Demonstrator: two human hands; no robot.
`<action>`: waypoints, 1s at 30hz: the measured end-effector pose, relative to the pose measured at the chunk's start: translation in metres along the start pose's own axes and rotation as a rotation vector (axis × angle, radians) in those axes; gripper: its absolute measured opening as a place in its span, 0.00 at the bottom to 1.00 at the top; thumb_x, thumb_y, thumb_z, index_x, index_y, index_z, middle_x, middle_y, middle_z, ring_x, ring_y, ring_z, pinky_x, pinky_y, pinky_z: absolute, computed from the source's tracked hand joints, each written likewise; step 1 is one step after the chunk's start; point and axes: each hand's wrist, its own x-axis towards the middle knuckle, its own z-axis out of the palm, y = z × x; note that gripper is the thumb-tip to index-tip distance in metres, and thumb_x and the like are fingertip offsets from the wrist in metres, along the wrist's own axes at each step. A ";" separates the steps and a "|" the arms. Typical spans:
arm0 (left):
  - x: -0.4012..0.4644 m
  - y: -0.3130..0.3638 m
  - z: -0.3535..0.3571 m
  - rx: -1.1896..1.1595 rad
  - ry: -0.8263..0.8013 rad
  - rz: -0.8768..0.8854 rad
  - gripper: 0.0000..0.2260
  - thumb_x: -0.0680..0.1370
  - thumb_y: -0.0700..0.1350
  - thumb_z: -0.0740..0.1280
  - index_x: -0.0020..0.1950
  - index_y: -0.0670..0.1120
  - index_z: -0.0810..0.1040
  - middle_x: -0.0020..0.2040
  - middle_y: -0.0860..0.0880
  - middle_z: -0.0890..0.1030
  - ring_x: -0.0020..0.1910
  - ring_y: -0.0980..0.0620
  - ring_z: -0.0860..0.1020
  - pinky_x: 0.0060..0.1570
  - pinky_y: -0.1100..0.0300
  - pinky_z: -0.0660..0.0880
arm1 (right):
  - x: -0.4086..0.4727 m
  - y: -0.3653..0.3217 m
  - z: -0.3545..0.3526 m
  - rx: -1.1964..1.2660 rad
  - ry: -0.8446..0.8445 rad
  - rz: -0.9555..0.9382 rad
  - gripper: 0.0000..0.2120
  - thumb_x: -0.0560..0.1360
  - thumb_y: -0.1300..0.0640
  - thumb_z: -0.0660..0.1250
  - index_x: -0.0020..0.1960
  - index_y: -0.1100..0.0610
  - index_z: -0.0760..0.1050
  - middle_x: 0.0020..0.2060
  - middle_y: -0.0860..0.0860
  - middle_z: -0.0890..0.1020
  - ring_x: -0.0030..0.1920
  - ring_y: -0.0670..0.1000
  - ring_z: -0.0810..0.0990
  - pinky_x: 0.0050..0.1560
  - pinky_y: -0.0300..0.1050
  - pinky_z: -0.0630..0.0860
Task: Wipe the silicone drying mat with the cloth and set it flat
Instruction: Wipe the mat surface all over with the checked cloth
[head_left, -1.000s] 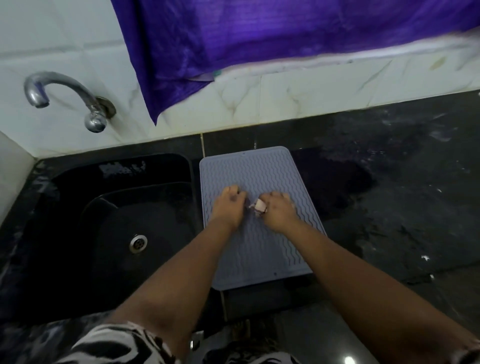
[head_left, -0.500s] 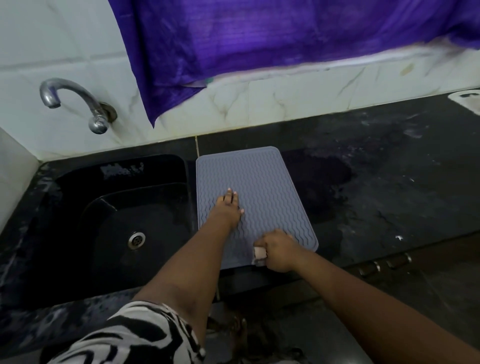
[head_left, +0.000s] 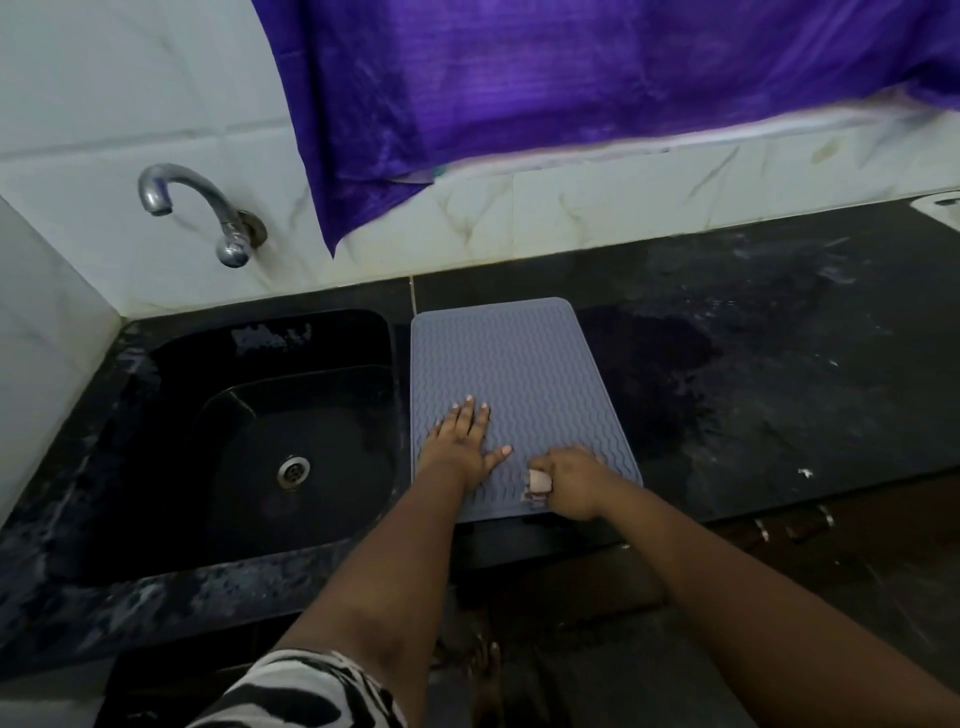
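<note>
Counter: dark stone worktop (head_left: 779, 395) below a white tiled wall, with a purple curtain (head_left: 571, 93) hanging over the tiles.
Sink: black basin (head_left: 249, 441) to the left, with a metal tap (head_left: 208, 213) on the wall above it.
Mat: grey ridged silicone drying mat (head_left: 514, 374) lying flat on the counter, just right of the sink.
Left hand: left hand (head_left: 462, 447) pressed palm-down on the mat's near left part, fingers spread.
Right hand: right hand (head_left: 571, 480) curled into a fist around a small pale cloth (head_left: 537, 486) at the mat's near edge.
</note>
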 end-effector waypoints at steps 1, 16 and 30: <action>0.000 0.001 -0.002 0.010 -0.013 -0.006 0.37 0.78 0.69 0.48 0.78 0.52 0.38 0.79 0.50 0.37 0.78 0.48 0.41 0.75 0.49 0.42 | -0.004 0.002 -0.006 0.116 -0.074 0.021 0.07 0.73 0.54 0.69 0.50 0.51 0.77 0.48 0.47 0.80 0.47 0.45 0.77 0.48 0.32 0.73; 0.047 -0.031 -0.041 -0.124 0.430 0.145 0.26 0.78 0.64 0.56 0.68 0.47 0.69 0.63 0.47 0.72 0.62 0.48 0.71 0.61 0.53 0.67 | 0.094 0.015 -0.142 0.859 0.264 0.200 0.15 0.68 0.70 0.64 0.52 0.59 0.79 0.49 0.57 0.82 0.52 0.56 0.80 0.54 0.52 0.79; 0.210 -0.024 -0.054 -0.143 0.347 0.117 0.24 0.83 0.52 0.47 0.79 0.51 0.53 0.80 0.53 0.53 0.78 0.51 0.50 0.76 0.44 0.44 | 0.297 0.023 -0.129 -0.151 0.518 0.171 0.13 0.73 0.54 0.62 0.57 0.52 0.72 0.57 0.57 0.72 0.57 0.62 0.68 0.53 0.56 0.67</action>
